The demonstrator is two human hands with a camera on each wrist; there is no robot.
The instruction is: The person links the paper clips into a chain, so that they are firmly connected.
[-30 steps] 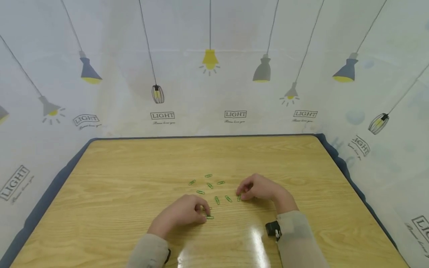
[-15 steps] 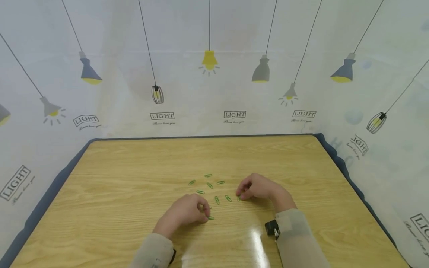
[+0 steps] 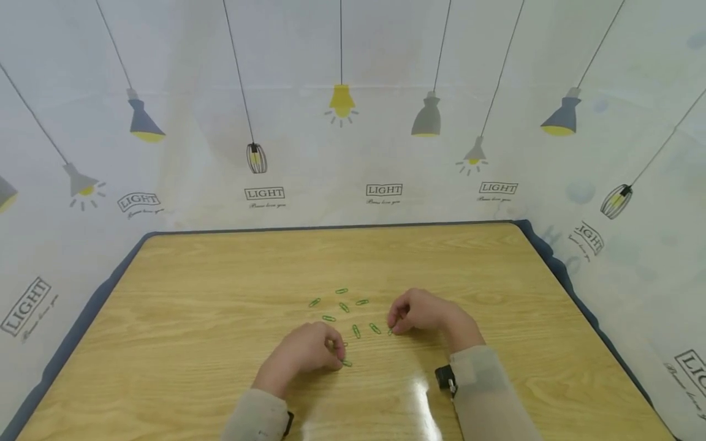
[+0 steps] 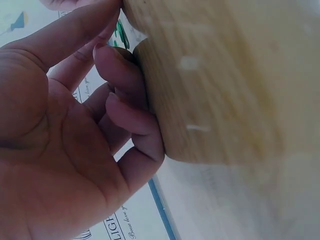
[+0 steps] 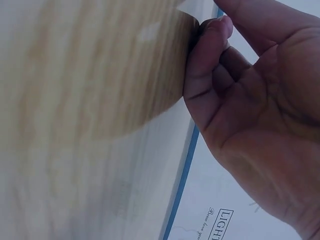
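Here's the left hand [image 4: 75,117], palm in plain sight! The fingers [image 4: 122,75] are curled in, the little finger bent against the glossy worktop [image 4: 215,95], and the thumb [image 4: 75,35] stretches out long and straight. Just past the fingers, there they are, green paper clips [image 4: 121,36], bunched too tightly to count! Behind, a white wall covering [image 4: 142,215] with black "LIGHT" lettering [image 4: 115,229], a blue strip [image 4: 162,207] running alongside.
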